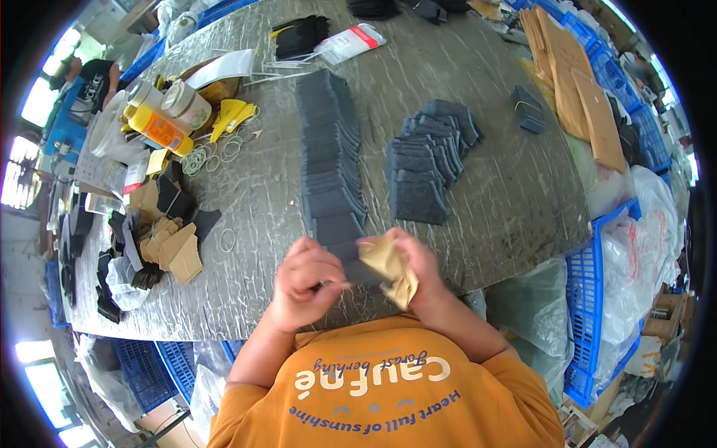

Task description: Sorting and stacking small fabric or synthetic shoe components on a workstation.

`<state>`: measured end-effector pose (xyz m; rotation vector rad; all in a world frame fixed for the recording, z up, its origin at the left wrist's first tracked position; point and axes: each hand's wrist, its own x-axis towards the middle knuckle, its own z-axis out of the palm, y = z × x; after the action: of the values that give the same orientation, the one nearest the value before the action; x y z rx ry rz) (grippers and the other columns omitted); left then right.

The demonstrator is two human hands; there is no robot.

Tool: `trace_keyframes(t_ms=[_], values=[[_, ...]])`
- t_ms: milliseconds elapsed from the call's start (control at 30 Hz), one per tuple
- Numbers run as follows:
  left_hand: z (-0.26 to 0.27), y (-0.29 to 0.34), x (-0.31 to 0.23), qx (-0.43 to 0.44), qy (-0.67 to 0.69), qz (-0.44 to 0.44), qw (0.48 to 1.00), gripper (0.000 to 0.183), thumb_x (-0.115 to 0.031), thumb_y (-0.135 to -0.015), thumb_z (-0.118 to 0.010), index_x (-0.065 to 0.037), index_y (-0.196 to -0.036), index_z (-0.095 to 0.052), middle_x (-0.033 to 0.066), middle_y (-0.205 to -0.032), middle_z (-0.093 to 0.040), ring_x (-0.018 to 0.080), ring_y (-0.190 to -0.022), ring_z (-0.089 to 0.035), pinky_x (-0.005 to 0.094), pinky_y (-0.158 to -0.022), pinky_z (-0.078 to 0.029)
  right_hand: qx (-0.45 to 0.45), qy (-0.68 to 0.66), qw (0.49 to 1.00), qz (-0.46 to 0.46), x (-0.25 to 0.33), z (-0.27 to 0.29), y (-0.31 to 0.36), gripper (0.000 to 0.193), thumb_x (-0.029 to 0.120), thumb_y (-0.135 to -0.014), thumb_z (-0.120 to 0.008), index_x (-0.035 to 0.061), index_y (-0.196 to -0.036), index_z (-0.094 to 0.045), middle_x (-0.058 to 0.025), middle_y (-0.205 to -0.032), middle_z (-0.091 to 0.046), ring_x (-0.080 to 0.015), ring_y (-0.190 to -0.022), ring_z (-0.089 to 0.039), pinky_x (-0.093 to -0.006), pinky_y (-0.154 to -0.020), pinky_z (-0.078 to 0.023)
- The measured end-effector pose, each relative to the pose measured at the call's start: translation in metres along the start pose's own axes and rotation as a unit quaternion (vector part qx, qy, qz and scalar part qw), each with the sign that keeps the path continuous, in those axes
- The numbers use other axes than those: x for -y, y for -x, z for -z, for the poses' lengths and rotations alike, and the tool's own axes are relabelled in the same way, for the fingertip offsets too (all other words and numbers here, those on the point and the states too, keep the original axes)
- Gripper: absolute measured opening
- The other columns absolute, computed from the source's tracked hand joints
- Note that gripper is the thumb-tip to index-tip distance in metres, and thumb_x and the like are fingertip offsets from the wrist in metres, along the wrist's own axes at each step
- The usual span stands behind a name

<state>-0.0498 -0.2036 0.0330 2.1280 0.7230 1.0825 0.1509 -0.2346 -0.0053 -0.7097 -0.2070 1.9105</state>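
Orange shirt [388, 388] nearest the lens, forearms rising from it toward the near edge of the grey surface [493, 224]. Both hands close together, almost meeting over that edge. Left hand [306, 284] curled shut, fingertips pinching the near end of a dark grey fabric piece [358, 272] lying between the two hands. Right hand [418, 265] clamped on a crumpled tan paper card [390, 269], pressed against the same fabric piece from the right side. Straight ahead of the hands, beginning just beyond the fingertips: a long overlapping row of dark fabric pieces [328, 157], long axis running directly away from the body, nearest end touching or all but touching the held piece; cannot tell which. Neither hand clearly nearer that end, though it sits slightly closer to the left one. Ahead and to the right, a second, shorter fanned stack [429, 160], well apart from the right hand. Off to the left of the left hand, a loose heap of tan cards [175, 250], rubber bands [216, 153] and an orange bottle [160, 128] farther out.
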Motion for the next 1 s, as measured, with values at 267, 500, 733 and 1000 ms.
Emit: trace_keyframes(t_ms=[267,500,733,1000], values=[[0.012,0.022,0.034,-0.045,0.057,0.436,0.897,0.007,-0.006,-0.076,-0.068,-0.003,-0.077,-0.062,-0.0030,-0.068,-0.058,0.0037,-0.060,-0.047,0.0201,-0.054,-0.037,-0.079,0.037,0.978,0.188,0.039,0.050,0.009,0.009,0.018,-0.090,-0.055,0.0151,-0.089,-0.046,0.0000,-0.063,-0.039,-0.0105,-0.054,-0.041,-0.0242,-0.046,-0.038],[-0.007,0.012,0.034,-0.001,0.028,0.458,0.889,0.006,-0.008,-0.078,-0.068,-0.003,-0.078,-0.063,-0.0039,-0.066,-0.057,0.0035,-0.056,-0.047,0.0200,-0.051,-0.036,-0.142,0.078,0.969,0.186,0.029,0.058,0.022,0.022,0.005,-0.085,-0.062,0.0120,-0.090,-0.042,-0.0030,-0.068,-0.051,-0.0117,-0.062,-0.054,-0.0239,-0.055,-0.046],[-0.009,0.010,0.031,0.006,0.008,0.462,0.887,0.007,-0.008,-0.078,-0.068,-0.003,-0.078,-0.064,-0.0031,-0.065,-0.057,0.0039,-0.057,-0.049,0.0202,-0.052,-0.038,-0.085,0.056,0.978,0.180,0.027,0.070,0.027,0.015,0.003,-0.089,-0.055,0.0101,-0.092,-0.042,-0.0075,-0.075,-0.058,-0.0163,-0.062,-0.058,-0.0300,-0.060,-0.050],[-0.011,0.013,0.034,-0.001,0.009,0.464,0.886,0.007,-0.008,-0.077,-0.068,-0.002,-0.078,-0.064,-0.0030,-0.065,-0.058,0.0040,-0.058,-0.049,0.0202,-0.052,-0.038,0.009,0.617,0.735,0.281,0.020,0.041,0.039,0.006,0.007,-0.084,-0.061,0.0032,-0.088,-0.064,-0.0080,-0.087,-0.065,-0.0209,-0.070,-0.062,-0.0290,-0.063,-0.049]])
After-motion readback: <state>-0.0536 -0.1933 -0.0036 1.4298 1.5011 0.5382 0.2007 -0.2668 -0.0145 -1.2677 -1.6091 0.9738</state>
